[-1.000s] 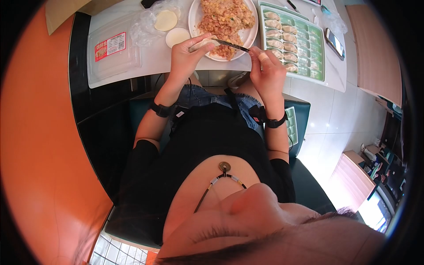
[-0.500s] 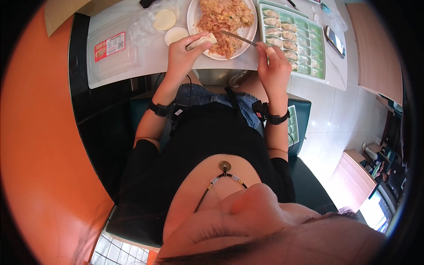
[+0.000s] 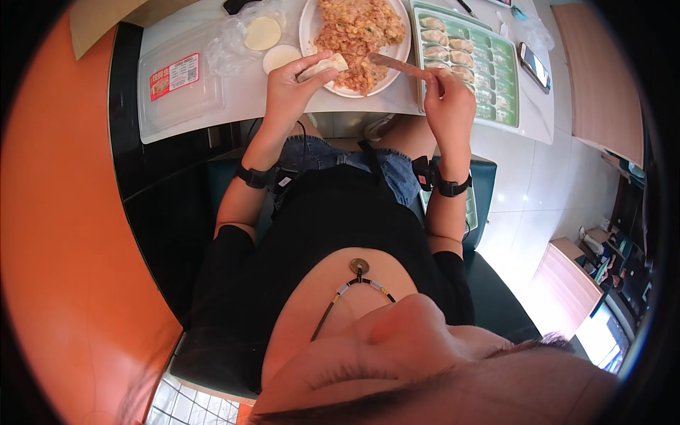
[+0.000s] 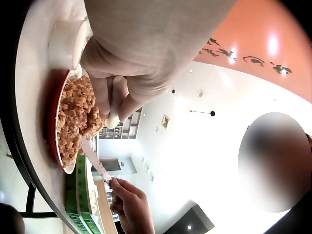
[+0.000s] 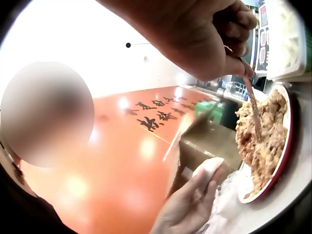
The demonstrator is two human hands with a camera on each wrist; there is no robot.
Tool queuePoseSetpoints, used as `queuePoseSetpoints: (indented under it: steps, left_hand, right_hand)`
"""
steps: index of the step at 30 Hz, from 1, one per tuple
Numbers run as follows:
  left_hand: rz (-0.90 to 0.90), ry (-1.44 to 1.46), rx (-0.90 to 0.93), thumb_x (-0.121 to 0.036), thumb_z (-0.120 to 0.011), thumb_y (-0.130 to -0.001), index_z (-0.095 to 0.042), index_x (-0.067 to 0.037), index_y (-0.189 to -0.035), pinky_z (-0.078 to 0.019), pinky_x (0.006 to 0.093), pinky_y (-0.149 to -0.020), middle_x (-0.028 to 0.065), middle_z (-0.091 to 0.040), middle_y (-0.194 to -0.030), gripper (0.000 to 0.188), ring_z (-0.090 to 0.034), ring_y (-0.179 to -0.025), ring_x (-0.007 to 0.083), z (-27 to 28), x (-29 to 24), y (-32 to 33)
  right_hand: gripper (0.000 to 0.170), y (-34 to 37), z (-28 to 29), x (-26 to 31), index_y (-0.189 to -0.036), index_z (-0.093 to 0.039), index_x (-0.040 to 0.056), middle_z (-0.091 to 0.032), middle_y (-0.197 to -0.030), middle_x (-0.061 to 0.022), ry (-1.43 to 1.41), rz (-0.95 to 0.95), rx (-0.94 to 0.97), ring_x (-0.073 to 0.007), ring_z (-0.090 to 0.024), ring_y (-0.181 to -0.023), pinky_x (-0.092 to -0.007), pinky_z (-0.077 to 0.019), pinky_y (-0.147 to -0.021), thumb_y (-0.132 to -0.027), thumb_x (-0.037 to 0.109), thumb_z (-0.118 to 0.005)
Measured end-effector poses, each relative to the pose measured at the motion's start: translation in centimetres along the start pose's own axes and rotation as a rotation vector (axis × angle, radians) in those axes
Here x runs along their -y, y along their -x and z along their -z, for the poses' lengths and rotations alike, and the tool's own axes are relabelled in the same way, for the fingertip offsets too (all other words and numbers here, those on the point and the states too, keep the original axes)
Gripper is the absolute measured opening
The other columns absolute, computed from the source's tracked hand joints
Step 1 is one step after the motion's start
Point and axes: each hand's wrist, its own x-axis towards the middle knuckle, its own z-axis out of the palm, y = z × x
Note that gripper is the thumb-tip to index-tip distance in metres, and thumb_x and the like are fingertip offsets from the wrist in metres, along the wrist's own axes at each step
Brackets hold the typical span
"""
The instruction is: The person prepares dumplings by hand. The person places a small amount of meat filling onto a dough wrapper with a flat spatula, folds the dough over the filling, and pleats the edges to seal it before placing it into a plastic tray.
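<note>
Holding a folded dough wrapper (image 3: 326,68) pinched in the left hand (image 3: 289,86), over the near-left edge of a plate (image 3: 307,32) of minced filling (image 3: 358,28). Gripping a flat spreader (image 3: 397,64) in the right hand (image 3: 452,100), tip at the filling. Sitting at a tabletop (image 3: 248,103), with a green tray (image 3: 504,88) of dumplings (image 3: 434,37) right of the plate.

On the table (image 3: 248,99), filling (image 3: 361,28) lies on the plate (image 3: 307,37). From there, wrappers (image 3: 281,59) lie close at nine o'clock, a lid (image 3: 191,93) farther out; a tray (image 3: 489,79) sits at three, dumplings (image 3: 460,58) along its nine-o'clock side, a phone (image 3: 534,66) just past it.
</note>
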Motion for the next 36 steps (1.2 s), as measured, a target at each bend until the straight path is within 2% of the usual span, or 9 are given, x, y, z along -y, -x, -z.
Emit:
queuePoseSetpoints:
  steps: [2,5,6,12,22,24,27,31,36]
  left_hand:
    - [-0.011,-0.009,0.000,-0.007,-0.076,-0.085,-0.067,0.003,-0.119,-0.0519,0.0212,-0.082,0.0085,-0.072,-0.104,0.036,-0.065,-0.092,0.0083,0.2,-0.1,0.0]
    - [-0.009,-0.035,0.006,-0.008,-0.075,-0.086,-0.067,0.003,-0.120,-0.0516,0.0209,-0.082,0.0082,-0.072,-0.105,0.036,-0.065,-0.091,0.0075,0.4,-0.4,0.3]
    - [-0.010,-0.046,0.013,-0.009,-0.074,-0.087,-0.067,0.003,-0.120,-0.0514,0.0207,-0.082,0.0080,-0.072,-0.105,0.036,-0.064,-0.091,0.0070,0.4,-0.5,0.3]
    - [-0.033,-0.074,0.015,-0.010,-0.074,-0.088,-0.067,0.002,-0.119,-0.0512,0.0206,-0.081,0.0074,-0.072,-0.105,0.035,-0.064,-0.092,0.0062,0.2,-1.0,0.6]
    - [-0.067,-0.076,0.059,-0.010,-0.074,-0.088,-0.067,0.002,-0.120,-0.0512,0.0203,-0.082,0.0078,-0.072,-0.107,0.035,-0.063,-0.092,0.0065,-0.2,-2.3,1.3]
    - [-0.025,-0.063,0.055,-0.014,-0.076,-0.086,-0.069,0.001,-0.118,-0.0509,0.0228,-0.086,0.0086,-0.072,-0.107,0.035,-0.063,-0.093,0.0078,-0.3,-2.4,1.3]
    - [-0.044,-0.068,0.050,-0.013,-0.076,-0.087,-0.069,0.001,-0.118,-0.0509,0.0227,-0.086,0.0082,-0.072,-0.107,0.035,-0.063,-0.093,0.0076,-0.4,-2.2,1.4]
    - [-0.069,-0.038,0.067,-0.012,-0.075,-0.087,-0.069,0.001,-0.118,-0.0509,0.0228,-0.086,0.0080,-0.072,-0.107,0.035,-0.063,-0.093,0.0079,-0.6,-2.2,1.4]
    - [-0.104,-0.071,0.029,-0.010,-0.073,-0.089,-0.068,0.003,-0.119,-0.0519,0.0217,-0.082,0.0088,-0.073,-0.105,0.033,-0.066,-0.092,0.0080,-0.3,-1.8,1.2]
  right_hand:
    - [0.012,-0.1,0.2,0.5,-0.096,-0.074,0.0098,-0.064,-0.078,-0.0113,0.000,0.074,-0.143,-0.0298,-0.064,-0.068,-0.0371,-0.0487,-0.059,-0.088,0.014,-0.067]
    - [0.013,0.3,0.9,2.0,-0.097,-0.075,0.0103,-0.061,-0.077,-0.0097,-0.162,0.163,-0.179,-0.0275,-0.061,-0.067,-0.0348,-0.0480,-0.059,-0.086,0.007,-0.069]
    - [0.015,0.4,0.9,1.9,-0.097,-0.075,0.0087,-0.059,-0.076,-0.0087,-0.204,0.195,-0.165,-0.0251,-0.060,-0.067,-0.0338,-0.0477,-0.059,-0.085,0.002,-0.069]
    - [0.015,0.5,1.0,2.9,-0.097,-0.075,0.0070,-0.058,-0.075,-0.0078,-0.340,0.258,-0.123,-0.0213,-0.059,-0.066,-0.0315,-0.0475,-0.061,-0.084,0.001,-0.071]
    - [0.015,0.4,1.2,2.6,-0.098,-0.075,0.0070,-0.057,-0.075,-0.0075,-0.358,0.201,-0.100,-0.0201,-0.058,-0.065,-0.0299,-0.0465,-0.060,-0.085,0.001,-0.070]
    - [0.014,0.6,0.6,2.6,-0.097,-0.074,0.0061,-0.058,-0.076,-0.0072,-0.365,0.219,-0.065,-0.0199,-0.058,-0.065,-0.0294,-0.0463,-0.059,-0.085,0.001,-0.069]
    - [0.012,0.5,1.3,2.3,-0.097,-0.074,0.0053,-0.058,-0.075,-0.0071,-0.401,0.171,-0.113,-0.0189,-0.057,-0.063,-0.0289,-0.0456,-0.059,-0.086,0.002,-0.069]
    - [0.012,0.5,0.9,2.1,-0.097,-0.074,0.0050,-0.058,-0.074,-0.0064,-0.410,0.233,-0.085,-0.0165,-0.055,-0.060,-0.0282,-0.0442,-0.057,-0.086,0.003,-0.069]
    - [0.009,1.0,1.2,0.5,-0.093,-0.074,0.0046,-0.055,-0.068,-0.0039,-0.431,0.060,-0.140,-0.0111,-0.051,-0.058,-0.0259,-0.0412,-0.055,-0.086,0.006,-0.071]
